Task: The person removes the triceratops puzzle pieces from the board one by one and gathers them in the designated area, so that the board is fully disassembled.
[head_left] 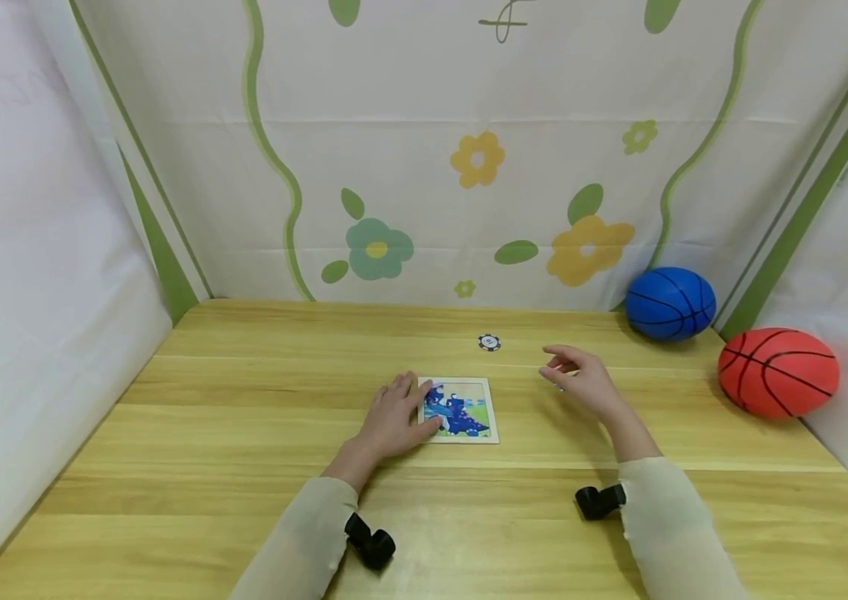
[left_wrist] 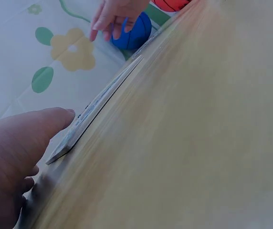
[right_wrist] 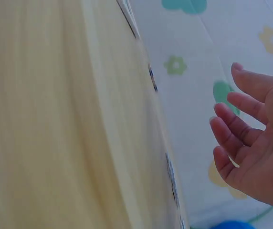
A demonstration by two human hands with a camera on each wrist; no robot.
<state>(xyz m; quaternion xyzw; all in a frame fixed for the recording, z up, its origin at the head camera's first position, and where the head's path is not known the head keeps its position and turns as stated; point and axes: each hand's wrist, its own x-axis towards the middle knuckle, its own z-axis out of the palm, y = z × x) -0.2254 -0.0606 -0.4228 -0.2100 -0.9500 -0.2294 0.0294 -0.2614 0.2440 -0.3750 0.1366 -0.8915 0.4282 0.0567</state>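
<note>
A table [head_left: 499, 517], with the left hand [head_left: 391, 417] resting on a puzzle [head_left: 461, 414].
The red ball [head_left: 779, 372] and blue ball [head_left: 670, 304] sit right of the right hand [head_left: 581, 382], which hovers, thumb and fingers apart, apparently empty. The left hand, spread and unclamped, touches the puzzle's left side. The puzzle looks light and stiff, its pieces probably easily dislodged; outer edges seem the safest hold. Beyond it, between the hands, lies a chip [head_left: 489, 342].

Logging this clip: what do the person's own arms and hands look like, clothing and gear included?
The left hand and right hand are bare, with no gloves or rings visible. A long, pale cream fabric left sleeve and matching right sleeve cover the forearms. Each cuff bears a small, black, bent-cylinder device; no cables show.
</note>
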